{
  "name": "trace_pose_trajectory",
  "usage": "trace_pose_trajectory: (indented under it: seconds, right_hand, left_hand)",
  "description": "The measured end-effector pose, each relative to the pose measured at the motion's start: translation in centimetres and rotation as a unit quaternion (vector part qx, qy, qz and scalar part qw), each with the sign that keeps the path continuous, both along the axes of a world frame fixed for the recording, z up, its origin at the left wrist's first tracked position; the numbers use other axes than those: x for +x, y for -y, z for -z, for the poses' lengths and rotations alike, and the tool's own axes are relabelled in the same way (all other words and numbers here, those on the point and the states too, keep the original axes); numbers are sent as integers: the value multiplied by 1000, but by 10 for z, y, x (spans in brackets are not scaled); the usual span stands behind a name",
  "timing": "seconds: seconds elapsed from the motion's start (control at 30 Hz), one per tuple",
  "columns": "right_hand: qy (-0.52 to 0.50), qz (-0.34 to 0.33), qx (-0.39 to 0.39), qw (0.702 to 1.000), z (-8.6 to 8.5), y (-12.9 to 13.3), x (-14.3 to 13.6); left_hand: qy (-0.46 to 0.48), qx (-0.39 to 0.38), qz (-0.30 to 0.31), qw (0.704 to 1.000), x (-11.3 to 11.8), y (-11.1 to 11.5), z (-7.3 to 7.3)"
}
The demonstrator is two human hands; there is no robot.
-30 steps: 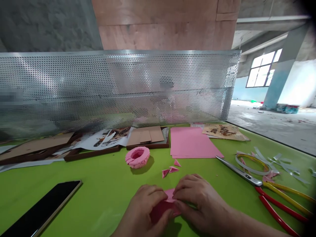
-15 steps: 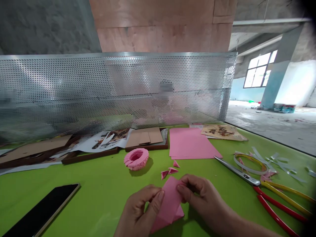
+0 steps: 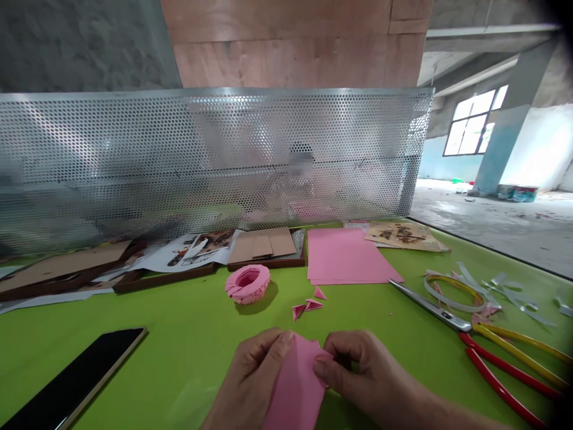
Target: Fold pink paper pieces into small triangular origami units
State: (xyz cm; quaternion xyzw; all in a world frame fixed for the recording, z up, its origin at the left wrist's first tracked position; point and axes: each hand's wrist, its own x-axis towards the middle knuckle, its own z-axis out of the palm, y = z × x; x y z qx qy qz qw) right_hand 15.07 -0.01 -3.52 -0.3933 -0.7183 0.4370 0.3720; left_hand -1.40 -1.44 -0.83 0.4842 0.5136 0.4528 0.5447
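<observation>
Between my two hands is a folded piece of pink paper [image 3: 296, 382], creased down its length. My left hand [image 3: 255, 373] pinches its upper left edge between thumb and fingers. On the opposite edge, my right hand [image 3: 358, 367] grips near the top right corner, thumb in front. Just beyond the paper lie several small folded pink triangles [image 3: 314, 304]. Behind them to the left sits a pink ring [image 3: 248, 283] made of folded paper pieces. Stacked pink sheets [image 3: 347, 257] lie flat farther back.
Scissors [image 3: 452, 319] with red and yellow handles lie at the right, touching a tape roll [image 3: 454, 292] and clear scraps [image 3: 514, 292]. A phone [image 3: 85, 376] lies at left. Trays [image 3: 165, 280] with cardboard [image 3: 262, 245] line a perforated metal screen [image 3: 215, 161]. The table [image 3: 179, 328] is green.
The pink paper has been turned and lowered slightly, so its flap at the lower right no longer shows. Both hands have shifted a little, keeping hold of it.
</observation>
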Motion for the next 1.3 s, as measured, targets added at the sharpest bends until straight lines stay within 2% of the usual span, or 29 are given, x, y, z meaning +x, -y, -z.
trace_pose_trajectory:
  seconds: [0.13,0.2,0.3,0.4,0.5,0.77,0.93,1.1,1.3]
  right_hand:
    - [-80,49,-48,994,1,-6,3]
    - [-111,62,-70,989,2,-7,5]
    - [-126,35,-78,988,3,-7,6]
    - [-150,-1,-41,988,2,-6,5]
    - [-176,-8,-40,983,0,-6,3]
    - [-209,-6,-76,975,0,-5,1]
    - [-252,-9,-84,964,3,-6,4]
    - [-314,-6,-127,941,-1,-6,6]
    - [-322,-14,-166,932,-8,-5,9]
  left_hand:
    - [93,-11,38,995,1,-2,-3]
    - [95,-4,63,994,0,-5,-2]
    - [60,9,69,996,-2,-10,1]
    - [29,14,66,997,-3,-12,4]
    - [18,9,89,996,-2,-10,4]
    - [104,7,148,983,-2,-10,5]
    - [176,-10,118,977,-4,-9,6]
    - [227,-52,54,971,-4,-5,-3]
    - [227,-57,74,970,-4,-3,-6]
